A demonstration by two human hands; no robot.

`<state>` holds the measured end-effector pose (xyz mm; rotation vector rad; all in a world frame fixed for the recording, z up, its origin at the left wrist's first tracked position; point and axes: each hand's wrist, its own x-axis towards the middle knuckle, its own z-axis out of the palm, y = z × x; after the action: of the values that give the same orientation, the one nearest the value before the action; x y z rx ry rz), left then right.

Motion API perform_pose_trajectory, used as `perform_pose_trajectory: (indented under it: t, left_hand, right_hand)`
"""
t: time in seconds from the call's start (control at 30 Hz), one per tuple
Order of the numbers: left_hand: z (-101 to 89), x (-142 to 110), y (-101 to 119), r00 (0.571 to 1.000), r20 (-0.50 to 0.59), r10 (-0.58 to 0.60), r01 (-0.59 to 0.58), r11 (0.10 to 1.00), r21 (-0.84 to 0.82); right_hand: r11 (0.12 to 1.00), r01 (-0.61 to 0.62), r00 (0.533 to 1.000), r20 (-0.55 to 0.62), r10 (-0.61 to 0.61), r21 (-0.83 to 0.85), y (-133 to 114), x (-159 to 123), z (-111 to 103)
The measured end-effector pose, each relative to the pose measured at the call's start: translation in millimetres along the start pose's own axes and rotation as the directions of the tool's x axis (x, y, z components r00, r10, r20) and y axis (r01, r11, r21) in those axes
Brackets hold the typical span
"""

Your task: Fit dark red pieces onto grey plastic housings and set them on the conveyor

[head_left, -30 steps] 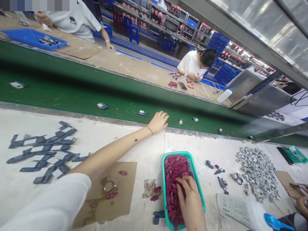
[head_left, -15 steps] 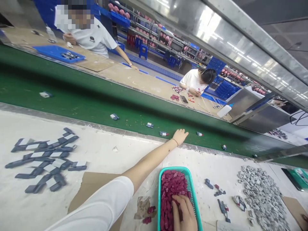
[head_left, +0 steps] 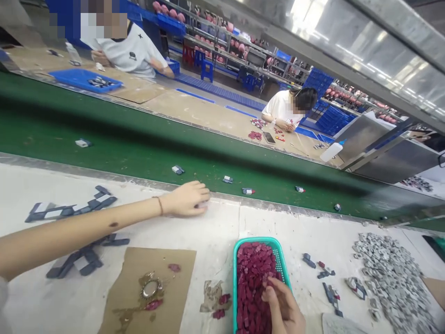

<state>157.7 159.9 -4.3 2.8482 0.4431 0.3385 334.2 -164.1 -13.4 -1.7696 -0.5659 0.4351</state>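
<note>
My left hand [head_left: 189, 199] is over the near edge of the green conveyor belt [head_left: 139, 160], palm down. Its fingers are loosely bent, with a gap to the thumb and nothing visible in them. My right hand [head_left: 287, 306] is over a teal plastic basket [head_left: 283, 260] full of small maroon pieces [head_left: 252, 278]. Thumb and fingertips pinch one maroon piece [head_left: 267, 279] above the heap. Dark grey parts with white faces [head_left: 83, 264] lie at the left, partly hidden by my left forearm. Brown cardboard [head_left: 174, 297] bears a round metal cap [head_left: 151, 288] in a wet patch and two maroon pieces.
Several small grey-and-white assemblies [head_left: 178, 170] lie spaced along the belt. A large heap of pale grey pieces [head_left: 392, 273] is at the right, with a few loose grey parts [head_left: 328, 292] beside it. Two co-workers sit across the belt; another person's arm [head_left: 434, 290] enters at right.
My left hand has drawn back leftward from the belt, its fingers less stretched. My right hand has lifted a maroon piece from the heap. The assemblies on the belt appear further right.
</note>
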Motion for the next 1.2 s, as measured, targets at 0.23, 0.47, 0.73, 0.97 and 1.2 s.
perform_pose_trajectory:
  t: [0.23,0.47,0.73,0.97,1.2]
  left_hand:
    - [23.7,70,0,0.982,-0.126,-0.141,0.117,0.976,-0.185]
    - [38.0,105,5,0.934,-0.064,-0.352,0.273,0.816,-0.509]
    - [-4.5,-8,27,0.822,0.133,-0.554,0.374,0.347,-0.860]
    - [-29.8,-140,77,0.628,0.471,-0.619,0.490,-0.156,-0.858]
    - [-5.7,-194,109,0.505,0.434,-0.746,0.244,-0.359,-0.901]
  right_hand:
    - [0.956,-0.171,0.980,0.139,0.141,0.238,-21,2,5]
    - [0.894,-0.257,0.961,0.197,0.195,0.366,-43,-13,24]
    - [0.917,-0.316,0.897,0.390,0.206,0.244,-50,-28,60]
    - [0.986,-0.152,0.846,0.526,0.092,0.072,-46,-41,125]
    - [0.933,0.334,0.707,0.691,-0.152,-0.137,-37,-54,167]
